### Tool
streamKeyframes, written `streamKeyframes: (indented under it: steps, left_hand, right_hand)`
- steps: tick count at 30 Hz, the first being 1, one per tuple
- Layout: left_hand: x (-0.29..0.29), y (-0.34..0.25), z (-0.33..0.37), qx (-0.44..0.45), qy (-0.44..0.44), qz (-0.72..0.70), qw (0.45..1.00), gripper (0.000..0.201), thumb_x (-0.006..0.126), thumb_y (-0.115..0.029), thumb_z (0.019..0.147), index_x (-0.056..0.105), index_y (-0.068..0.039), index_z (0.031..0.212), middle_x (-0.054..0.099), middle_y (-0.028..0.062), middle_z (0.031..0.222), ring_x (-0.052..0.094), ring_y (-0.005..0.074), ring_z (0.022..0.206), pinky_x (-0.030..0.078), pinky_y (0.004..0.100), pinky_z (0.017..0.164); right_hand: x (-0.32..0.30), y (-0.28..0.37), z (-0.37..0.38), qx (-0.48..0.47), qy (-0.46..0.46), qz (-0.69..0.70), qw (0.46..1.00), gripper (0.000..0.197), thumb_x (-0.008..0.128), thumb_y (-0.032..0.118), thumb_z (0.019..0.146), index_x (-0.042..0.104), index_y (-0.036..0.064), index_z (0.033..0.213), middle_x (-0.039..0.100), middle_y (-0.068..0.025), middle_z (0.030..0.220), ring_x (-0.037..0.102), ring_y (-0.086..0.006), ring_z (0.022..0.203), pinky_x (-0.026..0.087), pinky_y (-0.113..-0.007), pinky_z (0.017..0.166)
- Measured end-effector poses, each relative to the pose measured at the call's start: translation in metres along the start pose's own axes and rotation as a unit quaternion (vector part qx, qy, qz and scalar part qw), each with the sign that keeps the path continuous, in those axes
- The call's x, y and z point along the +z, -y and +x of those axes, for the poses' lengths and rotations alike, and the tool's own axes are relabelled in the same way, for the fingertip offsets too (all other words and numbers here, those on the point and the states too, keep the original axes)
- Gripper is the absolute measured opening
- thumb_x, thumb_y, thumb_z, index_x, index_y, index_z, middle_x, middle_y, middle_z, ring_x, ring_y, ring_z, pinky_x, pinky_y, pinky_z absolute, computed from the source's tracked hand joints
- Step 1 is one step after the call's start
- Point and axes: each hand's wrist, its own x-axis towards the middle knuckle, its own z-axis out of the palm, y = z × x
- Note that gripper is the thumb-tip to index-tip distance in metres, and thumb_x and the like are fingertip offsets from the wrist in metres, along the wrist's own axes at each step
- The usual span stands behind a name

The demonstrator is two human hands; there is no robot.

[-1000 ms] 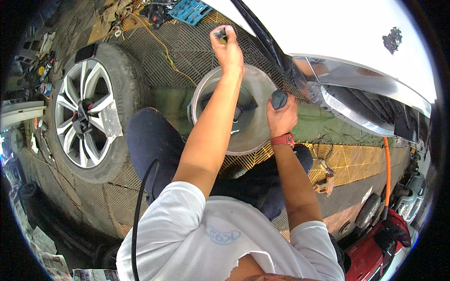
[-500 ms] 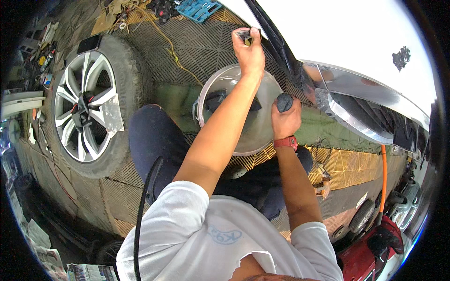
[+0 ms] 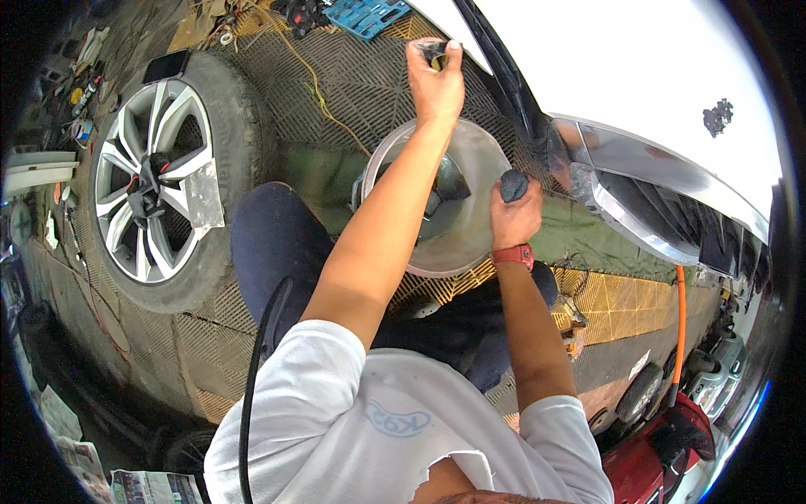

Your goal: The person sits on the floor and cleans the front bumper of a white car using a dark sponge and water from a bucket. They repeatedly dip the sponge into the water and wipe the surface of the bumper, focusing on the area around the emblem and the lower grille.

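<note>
My left hand (image 3: 434, 88) is closed around a small dark piece (image 3: 434, 52) with a yellowish inner side, close to the lower edge of the white car body (image 3: 588, 50). What kind of piece it is, I cannot tell. Closed on a dark grey, rounded block (image 3: 514, 186), my right hand (image 3: 515, 220) is at the right rim of a pale translucent bucket (image 3: 483, 155). The bucket stands between my knees, partly covered by my left forearm. Liquid and dark flat pieces (image 3: 449, 186) show inside it.
A wheel with its tyre (image 3: 239, 126) lies to the left, carrying a phone (image 3: 165, 66), a grey sheet (image 3: 202, 195) and a black cloth (image 3: 148, 189). A blue tool case (image 3: 366, 15) and yellow cord (image 3: 323, 105) lie beyond. An orange pole (image 3: 681, 319) rises at the right.
My left hand has shifted slightly up and to the left with its dark piece, so more of the bucket's inside shows. My right hand stays nearly in place, holding the grey block.
</note>
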Motion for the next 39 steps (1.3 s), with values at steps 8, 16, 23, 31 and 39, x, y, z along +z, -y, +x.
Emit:
streamKeyframes:
  steps: [8,16,23,31,39]
  left_hand:
    - [0.001,-0.014,-0.011,-0.002,0.001,0.065,0.998,0.031,0.078,-0.021,0.096,0.057,-0.003,0.108,0.066,0.0105,0.094,0.063,0.0227,0.089,0.052,0.0389,0.087]
    - [0.005,-0.012,0.000,-0.024,-0.027,0.020,0.999,0.032,0.082,-0.022,0.095,0.058,-0.005,0.106,0.063,0.0051,0.096,0.058,0.0157,0.090,0.050,0.0335,0.083]
    - [-0.008,-0.005,-0.009,-0.015,0.027,0.076,0.997,0.033,0.079,-0.027,0.097,0.058,-0.004,0.109,0.064,0.0099,0.101,0.060,0.0218,0.094,0.050,0.0380,0.092]
    - [0.013,0.013,-0.027,-0.090,0.023,-0.067,0.993,0.026,0.078,-0.022,0.101,0.057,-0.010,0.112,0.059,-0.0009,0.102,0.052,0.0118,0.095,0.045,0.0311,0.087]
    - [0.010,0.019,-0.020,-0.123,0.027,-0.080,0.989,0.034,0.079,-0.029,0.099,0.056,-0.007,0.111,0.059,0.0021,0.101,0.054,0.0146,0.094,0.048,0.0329,0.086]
  right_hand:
    - [0.003,0.000,-0.001,0.014,0.005,-0.002,1.000,0.054,0.084,0.032,0.078,0.064,0.0071,0.122,0.070,-0.0208,0.115,0.069,-0.0451,0.103,0.057,-0.054,0.086]
    - [0.002,-0.001,-0.001,-0.004,-0.007,0.001,1.000,0.054,0.084,0.033,0.079,0.064,0.0064,0.121,0.070,-0.0210,0.115,0.069,-0.0455,0.103,0.056,-0.055,0.086]
    - [0.005,-0.006,0.002,0.001,-0.003,-0.002,1.000,0.054,0.084,0.033,0.079,0.064,0.0070,0.121,0.069,-0.0218,0.115,0.068,-0.0469,0.102,0.056,-0.055,0.084]
    - [0.001,-0.006,-0.001,-0.010,0.001,0.005,1.000,0.057,0.085,0.032,0.078,0.064,0.0079,0.125,0.070,-0.0206,0.116,0.068,-0.0457,0.105,0.056,-0.055,0.086]
    - [0.000,-0.001,0.000,-0.008,-0.006,0.010,1.000,0.055,0.084,0.033,0.080,0.064,0.0071,0.124,0.070,-0.0212,0.115,0.069,-0.0456,0.104,0.056,-0.054,0.087]
